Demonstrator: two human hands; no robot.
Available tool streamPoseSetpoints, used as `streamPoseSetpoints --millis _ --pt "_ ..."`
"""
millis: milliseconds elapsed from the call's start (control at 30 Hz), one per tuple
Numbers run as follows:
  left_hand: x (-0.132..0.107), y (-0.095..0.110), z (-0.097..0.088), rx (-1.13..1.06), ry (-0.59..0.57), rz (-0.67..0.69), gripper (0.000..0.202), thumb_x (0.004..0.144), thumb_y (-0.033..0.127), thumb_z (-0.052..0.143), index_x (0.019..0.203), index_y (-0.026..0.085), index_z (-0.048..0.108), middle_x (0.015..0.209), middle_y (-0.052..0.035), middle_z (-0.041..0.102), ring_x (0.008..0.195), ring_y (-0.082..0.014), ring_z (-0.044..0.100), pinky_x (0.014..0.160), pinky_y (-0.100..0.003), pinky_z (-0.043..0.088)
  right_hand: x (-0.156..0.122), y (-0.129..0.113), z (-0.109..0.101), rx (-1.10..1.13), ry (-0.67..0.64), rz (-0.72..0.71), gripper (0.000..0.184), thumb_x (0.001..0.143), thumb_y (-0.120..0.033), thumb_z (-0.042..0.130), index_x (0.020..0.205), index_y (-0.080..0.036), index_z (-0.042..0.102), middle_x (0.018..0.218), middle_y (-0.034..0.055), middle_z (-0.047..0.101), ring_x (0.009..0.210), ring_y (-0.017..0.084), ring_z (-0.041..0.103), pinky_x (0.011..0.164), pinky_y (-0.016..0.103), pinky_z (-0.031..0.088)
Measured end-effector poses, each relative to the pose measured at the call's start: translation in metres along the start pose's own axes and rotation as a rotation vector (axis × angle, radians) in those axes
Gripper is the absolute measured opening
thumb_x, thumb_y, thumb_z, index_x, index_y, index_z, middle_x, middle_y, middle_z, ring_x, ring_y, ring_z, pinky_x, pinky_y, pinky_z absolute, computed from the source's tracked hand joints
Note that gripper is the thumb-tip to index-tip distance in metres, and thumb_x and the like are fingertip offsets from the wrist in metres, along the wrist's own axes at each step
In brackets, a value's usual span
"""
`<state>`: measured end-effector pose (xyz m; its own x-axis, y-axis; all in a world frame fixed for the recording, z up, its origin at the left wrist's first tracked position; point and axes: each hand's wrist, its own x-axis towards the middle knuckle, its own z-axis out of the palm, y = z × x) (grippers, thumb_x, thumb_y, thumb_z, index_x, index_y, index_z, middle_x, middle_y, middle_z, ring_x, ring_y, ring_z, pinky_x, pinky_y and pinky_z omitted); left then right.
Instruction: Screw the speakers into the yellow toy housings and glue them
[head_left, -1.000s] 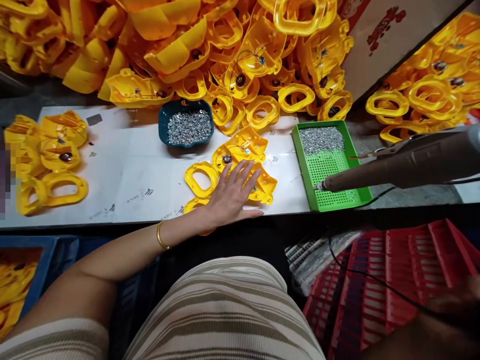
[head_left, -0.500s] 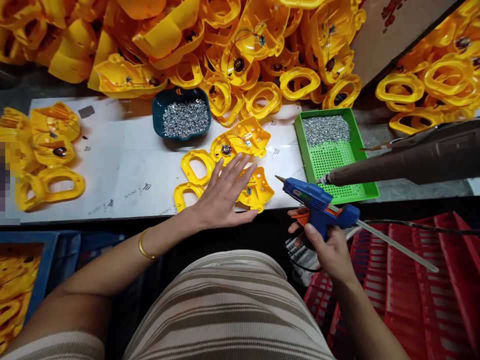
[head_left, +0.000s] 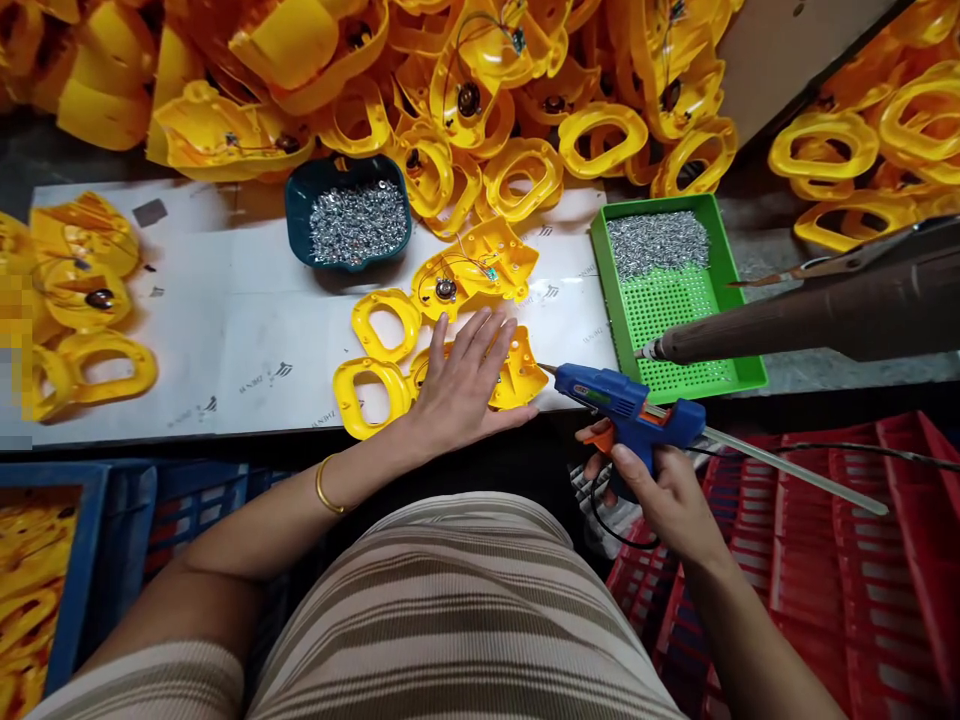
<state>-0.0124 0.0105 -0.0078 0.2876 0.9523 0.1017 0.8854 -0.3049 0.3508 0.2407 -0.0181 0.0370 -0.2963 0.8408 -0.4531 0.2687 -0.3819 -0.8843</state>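
My right hand [head_left: 651, 488] grips a blue hot glue gun [head_left: 634, 400] with an orange trigger; a glue stick [head_left: 802, 470] juts from its back. Its nozzle points left, close to a yellow plastic shell [head_left: 521, 370] near the table's front edge. My left hand [head_left: 465, 385] lies flat over that shell, fingers spread, hiding much of it; whether it presses on the shell I cannot tell. Just behind is another yellow shell [head_left: 469, 270] with a small round part, wires and a circuit board. Two yellow oval rings [head_left: 386, 325] lie left of the shells.
A dark teal bowl [head_left: 292, 215] and a green perforated tray [head_left: 652, 320] hold small metal screws. A brown electric screwdriver [head_left: 750, 325] reaches over the tray from the right. Yellow parts are heaped behind. A red crate [head_left: 810, 580] and a blue crate [head_left: 94, 560] stand below the table.
My left hand has moved slightly to the right over the front shell. The glue gun's nozzle has come a little closer to that shell. The camera view has shifted slightly.
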Motion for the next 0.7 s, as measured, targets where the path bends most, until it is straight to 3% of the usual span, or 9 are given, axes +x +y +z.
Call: streamPoseSetpoints --millis 100,267,433,700 --pt "0.000 0.001 0.000 -0.004 -0.004 0.001 0.092 0.083 0.067 0.056 0.152 0.016 0.023 0.157 -0.0164 0.032 0.146 -0.0340 0.026 0.120 -0.057 0.000 0.001 -0.003 -0.001 -0.021 -0.012 -0.011 0.044 0.089 -0.054 0.058 0.109 -0.016 0.064 0.087 0.0087 0.069 0.063 0.016 0.061 0.044 0.024 0.054" --pt "0.000 0.003 -0.002 0.006 -0.011 -0.010 0.090 0.083 0.068 0.055 0.151 0.016 0.026 0.157 -0.0154 0.033 0.146 -0.0336 0.026 0.121 -0.056 -0.001 0.003 -0.007 0.001 -0.085 0.000 -0.006 0.047 0.088 -0.057 0.058 0.109 -0.016 0.064 0.090 0.0094 0.070 0.064 0.016 0.061 0.045 0.023 0.052" --pt "0.001 0.004 -0.004 0.015 -0.024 -0.006 0.090 0.085 0.067 0.054 0.151 0.013 0.027 0.158 -0.0150 0.031 0.146 -0.0331 0.025 0.121 -0.056 -0.002 0.005 -0.008 -0.001 -0.177 0.012 0.002 0.048 0.089 -0.059 0.055 0.107 -0.015 0.064 0.076 0.0056 0.069 0.052 0.013 0.054 0.044 0.023 0.048" --pt "0.002 0.005 -0.005 0.021 -0.037 -0.005 0.089 0.086 0.065 0.053 0.152 0.013 0.026 0.157 -0.0164 0.032 0.146 -0.0348 0.026 0.120 -0.059 0.001 0.001 -0.016 -0.004 -0.410 0.029 -0.018 0.045 0.092 -0.058 0.048 0.098 -0.016 0.063 0.072 0.0059 0.067 0.052 0.014 0.053 0.048 0.026 0.044"
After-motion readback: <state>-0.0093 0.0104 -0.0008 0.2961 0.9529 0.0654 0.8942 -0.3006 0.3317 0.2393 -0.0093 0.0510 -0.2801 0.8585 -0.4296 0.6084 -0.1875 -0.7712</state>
